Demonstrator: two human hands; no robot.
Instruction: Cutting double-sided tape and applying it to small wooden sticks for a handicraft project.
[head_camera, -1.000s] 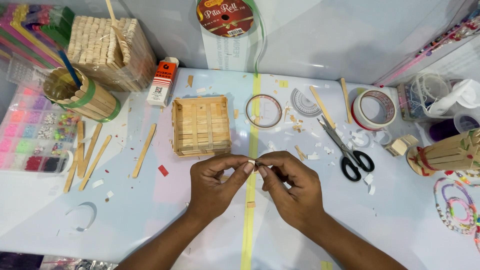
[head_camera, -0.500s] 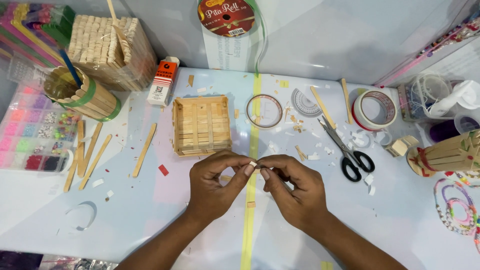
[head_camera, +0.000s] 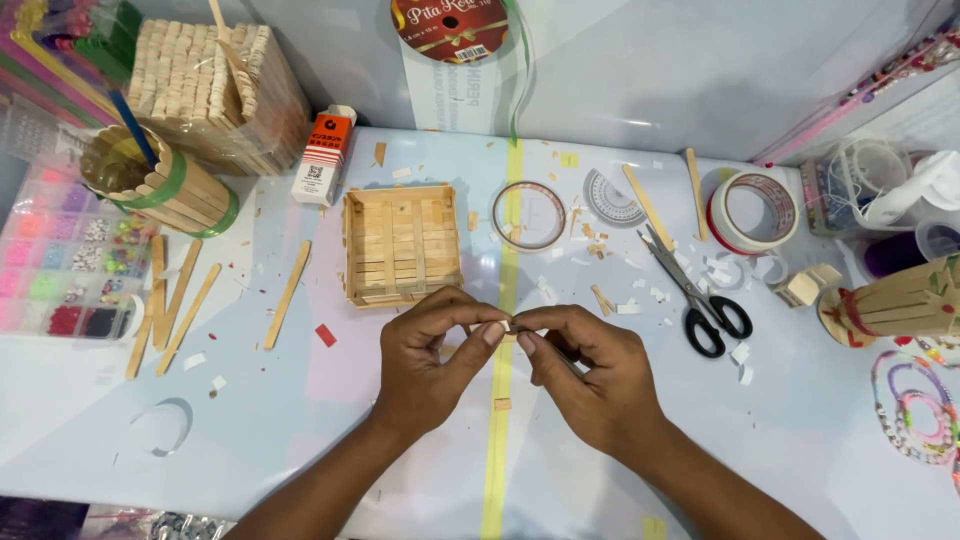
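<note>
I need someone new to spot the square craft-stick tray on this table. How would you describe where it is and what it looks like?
Start at the yellow tape strip running down the middle of the table. Just left of it, directly beyond the left hand, sits the open square tray built from flat wooden sticks. Unlike the loose sticks to its left and the tall stick box in the far corner, it is low, shallow and open-topped.

Bright, even overhead light, soft shadows, sharp centre (slight wide-angle bending and blur at the edges).

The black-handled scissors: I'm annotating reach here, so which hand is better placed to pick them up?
Probably the right hand. The black-handled scissors lie on its side of the table, just beyond it, while the left hand would have to cross over.
</note>
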